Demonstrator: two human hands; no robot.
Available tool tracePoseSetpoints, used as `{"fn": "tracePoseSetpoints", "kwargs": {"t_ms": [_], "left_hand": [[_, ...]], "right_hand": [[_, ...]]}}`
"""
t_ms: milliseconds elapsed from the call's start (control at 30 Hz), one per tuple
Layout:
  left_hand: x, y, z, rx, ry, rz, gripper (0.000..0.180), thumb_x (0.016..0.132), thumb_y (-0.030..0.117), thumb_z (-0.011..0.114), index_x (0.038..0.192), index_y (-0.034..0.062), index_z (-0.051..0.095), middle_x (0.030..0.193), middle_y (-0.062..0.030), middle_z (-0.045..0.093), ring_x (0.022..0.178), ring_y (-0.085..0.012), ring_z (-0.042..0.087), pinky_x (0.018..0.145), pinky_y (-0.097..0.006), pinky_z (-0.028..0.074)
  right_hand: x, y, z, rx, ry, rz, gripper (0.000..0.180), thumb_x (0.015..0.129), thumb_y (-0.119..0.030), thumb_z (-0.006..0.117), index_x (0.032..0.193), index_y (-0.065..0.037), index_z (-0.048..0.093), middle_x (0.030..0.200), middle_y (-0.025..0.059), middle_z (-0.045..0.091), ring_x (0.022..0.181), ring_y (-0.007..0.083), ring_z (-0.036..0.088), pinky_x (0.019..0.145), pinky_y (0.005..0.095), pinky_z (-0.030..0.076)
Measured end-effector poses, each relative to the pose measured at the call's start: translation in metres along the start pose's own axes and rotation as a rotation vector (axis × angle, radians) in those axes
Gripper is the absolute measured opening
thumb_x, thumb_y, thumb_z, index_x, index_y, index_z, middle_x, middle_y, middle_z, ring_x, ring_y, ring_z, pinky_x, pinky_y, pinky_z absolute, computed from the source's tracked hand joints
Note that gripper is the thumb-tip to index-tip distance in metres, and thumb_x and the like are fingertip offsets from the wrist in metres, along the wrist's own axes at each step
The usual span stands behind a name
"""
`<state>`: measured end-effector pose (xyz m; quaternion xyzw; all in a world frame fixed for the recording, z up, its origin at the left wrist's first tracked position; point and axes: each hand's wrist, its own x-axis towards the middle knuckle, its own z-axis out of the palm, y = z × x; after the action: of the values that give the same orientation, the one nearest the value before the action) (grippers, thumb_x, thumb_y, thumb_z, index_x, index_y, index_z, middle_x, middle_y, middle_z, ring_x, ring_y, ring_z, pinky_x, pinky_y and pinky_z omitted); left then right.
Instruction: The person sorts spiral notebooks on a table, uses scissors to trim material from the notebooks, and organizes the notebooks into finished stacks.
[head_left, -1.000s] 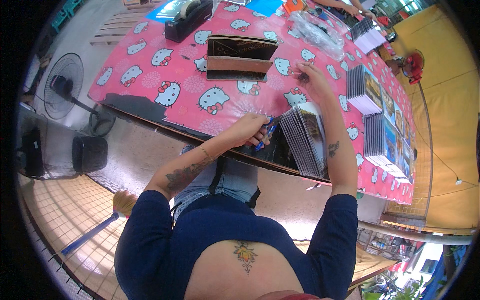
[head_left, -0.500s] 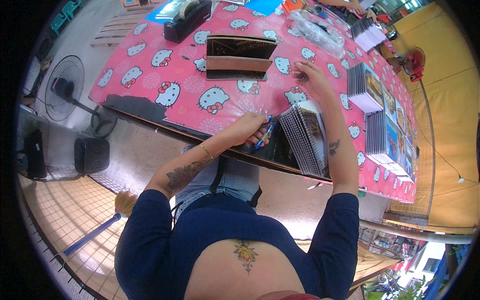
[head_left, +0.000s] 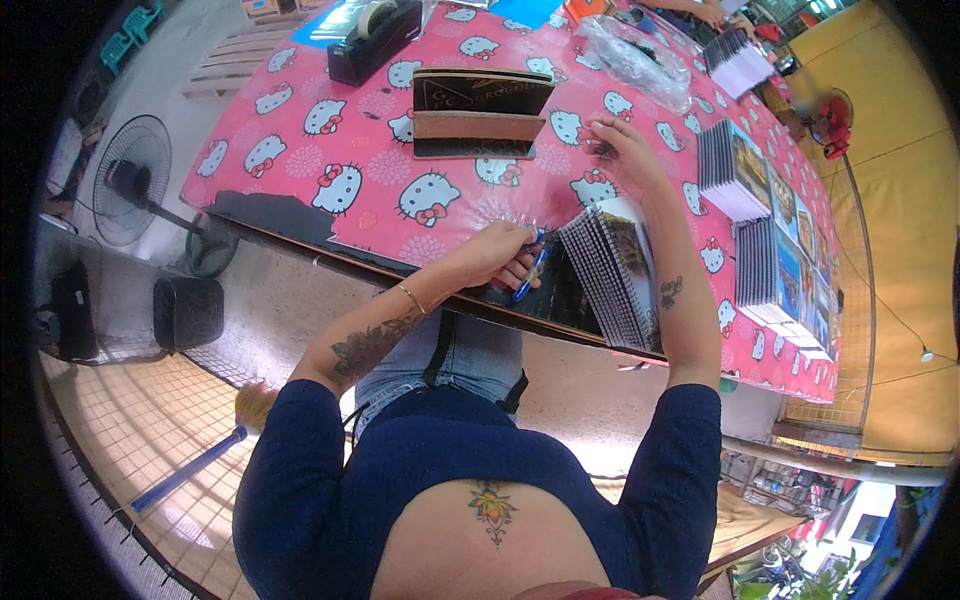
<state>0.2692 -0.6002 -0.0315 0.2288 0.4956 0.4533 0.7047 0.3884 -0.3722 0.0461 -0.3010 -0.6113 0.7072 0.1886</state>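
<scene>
Half-curled in the fingers (head_left: 612,128) of the right hand (head_left: 632,160), cannot tell if gripping; clasping a blue pen-like tool (head_left: 537,268) with the left hand (head_left: 503,255) near the table edge (head_left: 545,318), beside spiral-bound notebooks (head_left: 605,282), facing open tablecloth (head_left: 520,205).

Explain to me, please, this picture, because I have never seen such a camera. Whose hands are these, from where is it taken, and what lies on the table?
There is no machine here: these are a person's own bare hands. A wide fisheye camera on the head looks down, so straight edges bend near the rim. The picture's left is the person's left.

The left hand holds a slim blue tool. Whether the right hand holds anything, I cannot tell.

On the pink-covered table are a dark-and-brown holder, a black tape dispenser and clear plastic. A spiral-bound stack lies beside the right forearm; more stacks lie farther right.
</scene>
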Motion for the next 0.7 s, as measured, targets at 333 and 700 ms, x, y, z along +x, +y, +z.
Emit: {"fn": "tracePoseSetpoints", "kwargs": {"t_ms": [333, 700], "left_hand": [[0.004, -0.003, 0.003, 0.104, 0.041, 0.006, 0.032, 0.095, 0.027, 0.043, 0.093, -0.0013, 0.057, 0.076, -0.0135, 0.062, 0.061, -0.0254, 0.067, 0.045, -0.034, 0.05], [0.008, 0.005, -0.009, 0.366, 0.002, 0.059, 0.03, 0.096, 0.025, 0.044, 0.093, -0.0013, 0.057, 0.075, -0.0126, 0.062, 0.063, -0.025, 0.068, 0.048, -0.035, 0.054]], "right_hand": [[-0.001, 0.0, 0.002, -0.013, 0.006, -0.004, 0.022, 0.094, -0.021, 0.058, 0.11, -0.006, 0.06, 0.097, 0.0049, 0.062, 0.083, 0.0141, 0.06, 0.069, 0.0281, 0.048], [-0.001, -0.001, 0.001, -0.039, -0.001, -0.005, 0.022, 0.094, -0.022, 0.059, 0.11, -0.007, 0.061, 0.098, 0.0045, 0.062, 0.086, 0.0146, 0.06, 0.07, 0.0283, 0.047]]}}
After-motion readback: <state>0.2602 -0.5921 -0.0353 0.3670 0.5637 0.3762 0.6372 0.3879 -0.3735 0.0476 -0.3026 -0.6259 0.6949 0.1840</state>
